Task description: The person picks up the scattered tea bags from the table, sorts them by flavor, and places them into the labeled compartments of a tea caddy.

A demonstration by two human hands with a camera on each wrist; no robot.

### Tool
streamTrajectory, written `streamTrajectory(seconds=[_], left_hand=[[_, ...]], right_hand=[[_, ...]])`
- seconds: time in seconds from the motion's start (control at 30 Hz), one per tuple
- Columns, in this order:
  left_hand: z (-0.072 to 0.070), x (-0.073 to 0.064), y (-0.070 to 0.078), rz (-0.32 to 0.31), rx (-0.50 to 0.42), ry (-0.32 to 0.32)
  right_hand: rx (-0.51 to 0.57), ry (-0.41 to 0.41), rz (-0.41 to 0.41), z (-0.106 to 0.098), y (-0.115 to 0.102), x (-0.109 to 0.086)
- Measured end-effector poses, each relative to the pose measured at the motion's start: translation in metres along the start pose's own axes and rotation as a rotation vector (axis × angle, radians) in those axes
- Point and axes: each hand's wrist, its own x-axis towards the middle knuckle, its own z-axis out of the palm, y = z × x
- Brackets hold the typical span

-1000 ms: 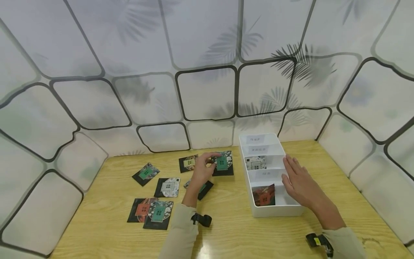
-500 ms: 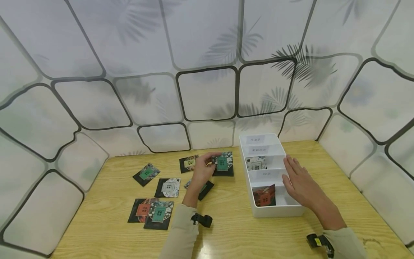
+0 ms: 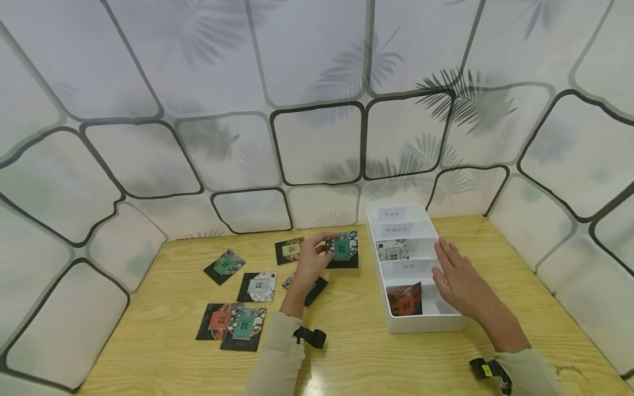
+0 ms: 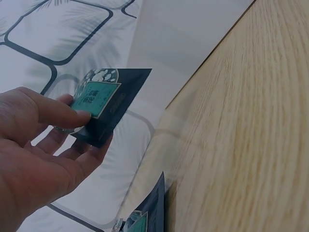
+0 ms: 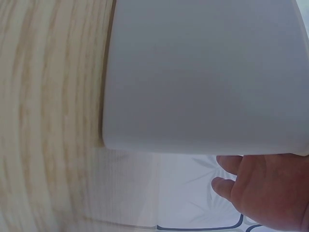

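My left hand (image 3: 310, 263) pinches a flat black tea sachet (image 4: 110, 104) with a green label and a floral print, thumb across its face and fingers behind. In the left wrist view the sachet is tilted and held off the wooden table. My right hand (image 3: 460, 280) rests with straight fingers along the right rim of a long white divided box (image 3: 426, 323). One compartment of the box holds a white-patterned sachet (image 3: 393, 249), and the nearest one a red sachet (image 3: 406, 298). The right wrist view is mostly filled by the box's plain side wall (image 5: 203, 77).
Several sachets lie left of the box: a yellow-labelled one (image 3: 289, 251), a tilted green-labelled one (image 3: 225, 267), a grey-labelled one (image 3: 257, 286), and a red-labelled one (image 3: 210, 322) partly under a green-labelled one (image 3: 243, 329). Another sachet (image 3: 315, 291) is half hidden by my left wrist. Patterned walls enclose the table (image 3: 346, 352).
My left thumb has shifted slightly to the right, further onto the sachet's edge. My right hand and the white box have stayed where they were.
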Motion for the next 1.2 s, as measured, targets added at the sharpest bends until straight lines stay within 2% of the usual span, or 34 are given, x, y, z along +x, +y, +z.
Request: streamTrajectory(seconds=[0.13,0.3,0.43,0.73,0.93,1.2], left_hand=[[0.004,0.0,0.007,0.004,0.015,-0.016],[0.011,0.01,-0.011,0.034,0.001,-0.002],[0.016,0.016,-0.018,0.052,-0.005,0.027],[0.025,0.024,0.0,0.084,-0.032,0.014],[0.032,0.039,-0.002,0.129,-0.052,0.027],[0.045,0.055,0.002,0.152,0.038,0.033]], right_hand=[[0.004,-0.002,0.006,0.0,0.001,0.0],[0.004,0.002,0.006,0.0,0.0,0.0],[0.003,0.005,0.006,0.0,0.0,0.001],[-0.011,0.004,0.013,0.001,0.002,0.0],[-0.009,-0.001,0.016,0.0,0.0,0.001],[-0.001,0.0,0.017,-0.002,-0.001,0.0]])
